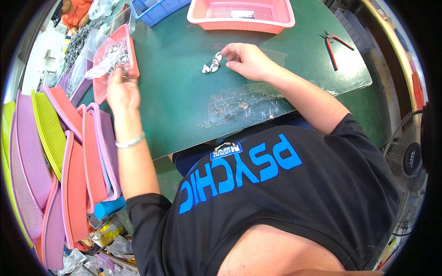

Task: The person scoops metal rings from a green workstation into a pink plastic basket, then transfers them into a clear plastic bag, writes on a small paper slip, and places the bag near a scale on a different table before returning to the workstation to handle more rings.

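Note:
My left hand [123, 89] reaches into a pink basket [134, 57] on the left of the table. Its fingers are blurred by motion among small silvery metal pieces [120, 54] and a clear plastic bag [102, 68], so what they hold, if anything, cannot be made out. My right hand [248, 62] rests over the middle of the table, fingers curled, with thumb and forefinger apart. Right by its fingertips lies a little cluster of shiny white-silver pieces [215, 63]. I see nothing clearly gripped in that hand.
A larger pink basket [240, 24] and a blue crate [159, 11] stand at the far edge. Red-handled pliers [332, 53] lie at the right on the green table [175, 101]. Stacked colourful baskets [76, 184] crowd the left; a fan [410, 161] is at right. Another person [76, 16] sits far left.

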Available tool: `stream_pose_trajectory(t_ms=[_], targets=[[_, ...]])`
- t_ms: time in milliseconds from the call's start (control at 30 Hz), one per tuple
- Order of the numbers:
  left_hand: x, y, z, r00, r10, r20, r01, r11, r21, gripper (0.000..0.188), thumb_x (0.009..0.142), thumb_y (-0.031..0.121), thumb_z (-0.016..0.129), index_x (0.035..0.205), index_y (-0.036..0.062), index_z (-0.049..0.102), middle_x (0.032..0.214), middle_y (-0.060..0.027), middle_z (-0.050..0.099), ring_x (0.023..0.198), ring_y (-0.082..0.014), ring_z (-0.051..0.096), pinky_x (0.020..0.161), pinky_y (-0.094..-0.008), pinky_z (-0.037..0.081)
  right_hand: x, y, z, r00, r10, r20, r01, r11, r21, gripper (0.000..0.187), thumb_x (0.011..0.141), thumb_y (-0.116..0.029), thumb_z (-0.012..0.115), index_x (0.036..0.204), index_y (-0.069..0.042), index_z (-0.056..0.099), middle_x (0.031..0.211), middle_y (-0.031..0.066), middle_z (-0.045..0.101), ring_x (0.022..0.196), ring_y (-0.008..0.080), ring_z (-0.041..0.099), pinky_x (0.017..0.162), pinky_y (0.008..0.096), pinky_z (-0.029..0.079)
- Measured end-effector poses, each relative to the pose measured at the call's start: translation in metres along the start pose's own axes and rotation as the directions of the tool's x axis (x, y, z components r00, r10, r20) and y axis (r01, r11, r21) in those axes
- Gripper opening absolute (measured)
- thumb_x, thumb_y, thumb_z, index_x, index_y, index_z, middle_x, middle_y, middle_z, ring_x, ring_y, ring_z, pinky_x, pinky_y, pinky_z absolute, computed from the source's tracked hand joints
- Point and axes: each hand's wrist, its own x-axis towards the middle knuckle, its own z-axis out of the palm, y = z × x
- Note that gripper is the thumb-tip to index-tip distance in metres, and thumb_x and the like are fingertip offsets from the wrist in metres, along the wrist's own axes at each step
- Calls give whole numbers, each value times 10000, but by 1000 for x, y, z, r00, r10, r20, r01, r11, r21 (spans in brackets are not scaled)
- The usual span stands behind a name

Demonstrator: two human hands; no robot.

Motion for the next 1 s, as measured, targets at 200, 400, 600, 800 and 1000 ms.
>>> stream_pose_trajectory(t_ms=[200,400,600,800,1000], targets=[[69,17,-30,959,274,74,-201,470,860,243,809,96,466,1000,-36,538,914,-132,549,804,-193,541,742,-279,430,12,-6,14,984,-163,71,175,956,-237,250,716,-58,566,966,-56,564,798,109,581,736,250,557,674,338,448],[30,0,-8,812,374,447,-449,-87,889,239,748,114,536,967,37,594,988,-159,552,932,-282,519,843,-342,386,15,-7,18,981,-148,126,187,897,-399,172,736,-106,571,899,-54,580,781,113,588,755,281,561,669,365,445],[-57,-32,32,932,-58,357,-248,616,747,254,813,87,538,1057,19,543,959,-55,574,774,-105,534,687,-227,422,10,-17,1,924,250,288,-372,756,538,121,792,-145,571,810,-25,567,666,16,556,550,93,497,487,212,388],[-119,-51,73,841,-346,417,150,889,434,296,808,98,564,1078,-15,514,946,-74,582,721,-105,528,622,-215,419,-6,-33,-7,899,139,414,-436,202,877,94,813,-140,550,831,-49,567,671,31,569,541,96,497,477,200,377],[-124,-54,78,882,-306,358,181,922,342,136,816,87,554,926,8,557,780,-33,564,625,-86,489,565,-193,400,-19,-47,-6,891,152,428,-447,129,885,147,838,-176,511,852,-40,564,676,49,573,541,105,507,469,203,383]])
